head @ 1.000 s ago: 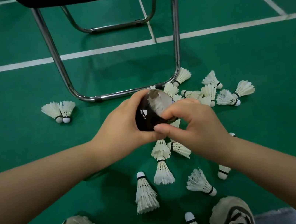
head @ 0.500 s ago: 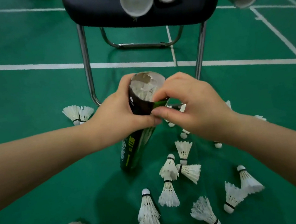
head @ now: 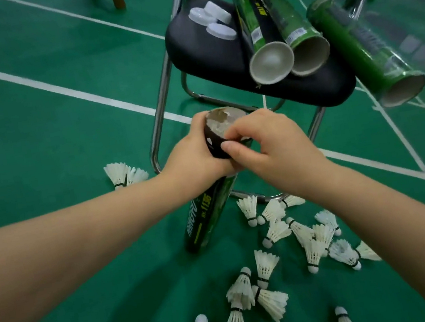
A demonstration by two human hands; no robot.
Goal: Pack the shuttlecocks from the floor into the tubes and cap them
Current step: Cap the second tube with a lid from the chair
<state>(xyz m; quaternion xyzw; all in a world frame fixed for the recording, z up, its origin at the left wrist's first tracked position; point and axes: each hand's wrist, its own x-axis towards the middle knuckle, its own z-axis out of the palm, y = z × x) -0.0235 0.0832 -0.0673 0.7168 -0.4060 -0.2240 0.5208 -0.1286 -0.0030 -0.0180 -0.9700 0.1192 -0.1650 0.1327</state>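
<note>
Two shuttlecocks (head: 124,173) lie left on floor, apart from rest. Left hand (head: 193,154) curls fingers round tube (head: 209,217) just below mouth; tube tilted, mid-scene, foot down toward floor. Right hand (head: 270,146) pinches rim: thumb outside, fingers curled over mouth. Tube likely light, stiff cardboard, rim torn, crushable; grip wall, not rim. Scatter (head: 266,262) near right: featherlight, fragile skirts; take by cork. Caps (head: 211,17), spare tubes (head: 257,28) on chair (head: 202,51), far right.

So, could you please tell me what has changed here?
The dark green cardboard tube, seen end-on before, now slants with its side showing, and the view has lifted to the black chair seat. Nothing was taken or released: the left hand still grips the tube below its mouth, the right hand still pinches its rim.
</note>
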